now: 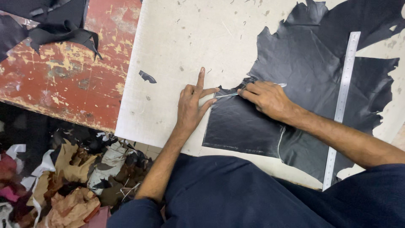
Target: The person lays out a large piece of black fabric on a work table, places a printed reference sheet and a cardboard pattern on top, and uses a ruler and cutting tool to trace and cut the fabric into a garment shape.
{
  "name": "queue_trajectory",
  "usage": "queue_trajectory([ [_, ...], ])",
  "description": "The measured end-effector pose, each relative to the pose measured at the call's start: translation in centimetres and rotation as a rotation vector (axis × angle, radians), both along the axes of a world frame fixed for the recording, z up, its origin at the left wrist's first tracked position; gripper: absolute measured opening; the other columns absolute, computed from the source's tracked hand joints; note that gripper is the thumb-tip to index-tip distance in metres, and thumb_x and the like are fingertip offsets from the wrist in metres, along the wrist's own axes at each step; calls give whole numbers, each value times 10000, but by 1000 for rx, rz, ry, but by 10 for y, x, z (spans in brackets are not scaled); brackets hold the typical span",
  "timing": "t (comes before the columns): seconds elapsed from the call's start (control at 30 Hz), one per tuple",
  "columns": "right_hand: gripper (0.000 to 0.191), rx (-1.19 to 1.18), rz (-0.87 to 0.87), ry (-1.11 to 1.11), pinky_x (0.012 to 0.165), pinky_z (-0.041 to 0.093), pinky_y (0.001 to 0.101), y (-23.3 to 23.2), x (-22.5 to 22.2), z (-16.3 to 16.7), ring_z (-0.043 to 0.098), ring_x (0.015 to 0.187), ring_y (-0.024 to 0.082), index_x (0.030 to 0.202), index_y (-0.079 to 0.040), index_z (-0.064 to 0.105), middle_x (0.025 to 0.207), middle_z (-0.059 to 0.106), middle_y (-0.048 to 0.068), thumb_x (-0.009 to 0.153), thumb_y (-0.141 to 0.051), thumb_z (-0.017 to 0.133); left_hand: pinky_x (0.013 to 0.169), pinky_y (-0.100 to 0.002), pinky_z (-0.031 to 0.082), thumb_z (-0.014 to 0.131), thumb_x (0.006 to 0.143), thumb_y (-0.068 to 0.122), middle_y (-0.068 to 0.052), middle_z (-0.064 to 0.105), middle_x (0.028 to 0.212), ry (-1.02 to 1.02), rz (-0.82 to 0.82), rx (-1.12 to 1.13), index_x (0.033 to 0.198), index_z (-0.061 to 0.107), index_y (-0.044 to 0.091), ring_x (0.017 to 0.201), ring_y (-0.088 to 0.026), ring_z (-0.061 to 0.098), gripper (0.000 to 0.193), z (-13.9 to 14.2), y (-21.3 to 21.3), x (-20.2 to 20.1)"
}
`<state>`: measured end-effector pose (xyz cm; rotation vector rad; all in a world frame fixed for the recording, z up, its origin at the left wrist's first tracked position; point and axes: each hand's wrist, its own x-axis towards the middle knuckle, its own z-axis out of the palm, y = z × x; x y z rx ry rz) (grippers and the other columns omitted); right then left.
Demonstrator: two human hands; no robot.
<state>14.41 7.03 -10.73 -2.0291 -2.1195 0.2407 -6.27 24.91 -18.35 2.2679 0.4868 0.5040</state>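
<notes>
While the left hand (190,105) presses flat, fingers spread, the right hand (265,98) grips a blade (228,95) partway along the black leather (312,80), leaving most seemingly uncut.

You have two hands in view: one left hand (190,105) and one right hand (266,98). You have one thin cutting tool (236,93) under the right hand. You have one large black leather hide (312,63) and one rectangular black piece (240,126) on top of it. Count one long metal ruler (344,97). Count one small black scrap (147,77) alone on the one pale cutting board (177,38). You see one worn red table (71,71) with one bundle of black offcuts (50,21). One heap of mixed offcuts (71,181) lies on the floor; its pieces are too tangled to count.
</notes>
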Motion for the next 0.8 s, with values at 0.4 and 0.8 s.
queue_trajectory([
  [0.4, 314, -75, 59, -64, 751, 524, 355, 0, 19, 5, 626, 863, 181, 1214, -126, 694, 982, 651, 7, 907, -89, 639, 970, -306, 433, 836, 836, 243, 162, 751, 1244, 15, -5, -32, 1635, 187, 132, 911, -146, 532, 1036, -5, -5, -3],
  [0.8, 311, -83, 364, -186, 791, 524, 328, 20, 80, -1, 649, 975, 177, 1201, -131, 667, 1140, 669, 34, 899, -75, 623, 968, -320, 428, 844, 823, 211, 143, 754, 1249, -10, -4, -60, 1617, 281, 151, 909, -154, 533, 975, 1, -5, -2],
])
